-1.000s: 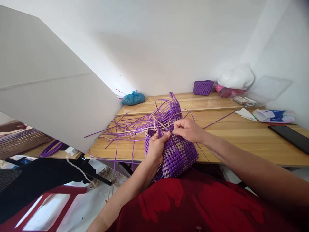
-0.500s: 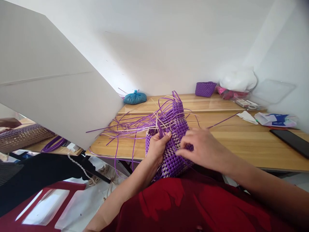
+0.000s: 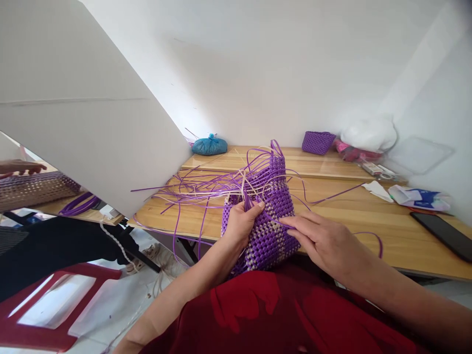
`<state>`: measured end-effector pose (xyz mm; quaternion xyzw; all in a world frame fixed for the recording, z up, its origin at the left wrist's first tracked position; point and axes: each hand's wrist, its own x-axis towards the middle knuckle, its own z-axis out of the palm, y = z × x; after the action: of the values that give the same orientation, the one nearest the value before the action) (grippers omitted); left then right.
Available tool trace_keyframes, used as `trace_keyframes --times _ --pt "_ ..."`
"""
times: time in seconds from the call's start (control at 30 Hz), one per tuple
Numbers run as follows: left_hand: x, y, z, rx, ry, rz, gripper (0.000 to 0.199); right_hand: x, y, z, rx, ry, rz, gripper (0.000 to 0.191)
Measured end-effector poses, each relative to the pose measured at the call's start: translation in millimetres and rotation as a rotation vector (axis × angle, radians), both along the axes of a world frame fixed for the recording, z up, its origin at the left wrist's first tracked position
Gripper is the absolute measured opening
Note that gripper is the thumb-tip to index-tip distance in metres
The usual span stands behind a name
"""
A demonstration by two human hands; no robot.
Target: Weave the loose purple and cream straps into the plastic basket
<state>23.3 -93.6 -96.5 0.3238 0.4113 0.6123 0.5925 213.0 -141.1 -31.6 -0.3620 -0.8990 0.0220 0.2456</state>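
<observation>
A half-woven purple and beige basket (image 3: 271, 236) leans tilted between my lap and the table's front edge. My left hand (image 3: 243, 223) is closed on its near rim, thumb on top, with gathered strips coming out beside the thumb. My right hand (image 3: 317, 236) pinches a purple plastic strip (image 3: 276, 221) between thumb and fingers, just in front of the woven wall. The strip runs from near my left thumb to the right fingertips. Many loose purple and beige strips (image 3: 199, 189) fan out leftward over the tabletop. The fingers of my left hand inside the basket are hidden.
On the wooden table (image 3: 342, 221) lie a black phone (image 3: 442, 233) and a plastic packet (image 3: 420, 197). Behind stand a blue tied bag (image 3: 210, 145) and a small purple basket (image 3: 318, 142). A panel (image 3: 73, 98) separates off a co-worker's hand (image 3: 22, 167) at left, above a red stool (image 3: 55, 307).
My right hand has closed from a loose curl into a pinch on a purple strip, drawing it to the right. My left hand keeps its hold on the basket. The view has shifted slightly.
</observation>
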Motion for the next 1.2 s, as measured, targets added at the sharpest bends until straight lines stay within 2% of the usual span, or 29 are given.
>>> trace_keyframes --times 0.1,0.23,0.3,0.43,0.57,0.73,0.9,1.03,1.07,1.1,1.2 --pt "0 0 0.5 0.013 -0.002 0.007 0.037 -8 12 14.1 0.198 -0.130 0.025 0.023" --pt "-2 -1 -0.6 0.042 0.025 -0.003 0.039 -23 26 39.0 0.380 -0.327 0.102 0.020" --pt "-2 -2 -0.8 0.045 0.028 -0.008 0.039 -28 28 50.6 0.368 -0.427 0.135 0.021" --pt "-3 -3 0.9 0.050 -0.008 -0.008 0.035 -36 41 64.4 0.127 -0.523 0.143 0.019" --pt "-2 -6 4.2 0.018 -0.075 -0.032 0.032 -46 72 62.8 0.121 -0.424 0.076 0.027" --pt "-1 -9 6.4 0.009 -0.183 -0.076 0.032 -52 94 54.0 0.075 -0.426 0.111 0.023" --pt "-2 -7 3.7 0.003 -0.149 -0.070 0.030 -51 95 55.1 0.073 -0.403 0.143 0.022" --pt "-2 -6 3.1 -0.048 -0.175 -0.068 0.030 -42 85 63.6 0.387 -0.181 -0.009 0.024" --pt "-2 -6 3.7 -0.051 -0.182 -0.068 0.030 -38 82 64.1 0.425 -0.170 -0.020 0.025" --pt "-2 -6 4.6 -0.052 -0.186 -0.067 0.030 -35 78 63.2 0.412 -0.199 0.000 0.025" --pt "-2 -8 8.1 -0.056 -0.202 -0.051 0.031 -27 71 53.6 0.236 -0.334 0.100 0.019"
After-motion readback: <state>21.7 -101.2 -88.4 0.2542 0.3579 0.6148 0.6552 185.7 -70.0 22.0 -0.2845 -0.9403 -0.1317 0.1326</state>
